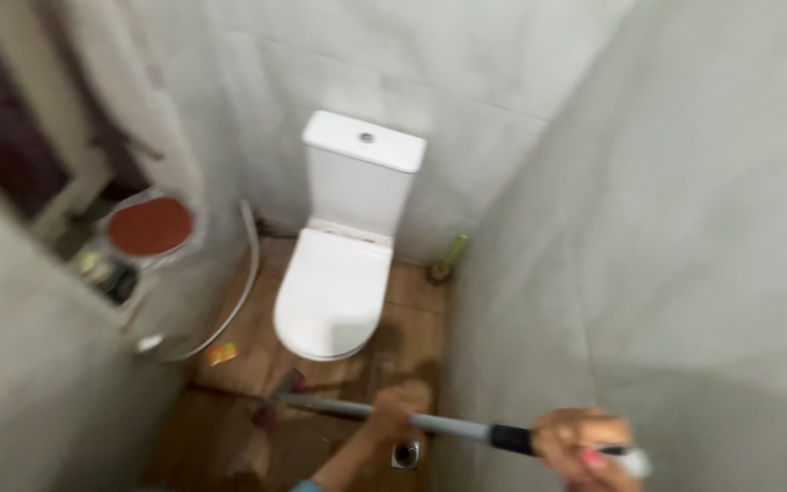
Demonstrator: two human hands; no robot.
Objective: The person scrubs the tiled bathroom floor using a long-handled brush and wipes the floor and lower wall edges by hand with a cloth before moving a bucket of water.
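Note:
I look down into a narrow toilet stall. Both my hands hold a long grey pole [448, 425] with a black grip. My right hand [585, 444] is closed on the black end at the lower right. My left hand [400, 404] grips the pole further down. The pole's head [280, 394] rests on the brown wood-look floor [416, 293] in front of the white toilet [334, 292], whose lid is shut. The frame is blurred by motion.
A white cistern [362, 173] stands against the grey tiled back wall. A hose [246, 273] hangs at the left, a red-lidded container [149, 228] sits on a ledge, a green-handled brush [448, 260] leans in the right corner, and a floor drain [407, 453] lies near my arm.

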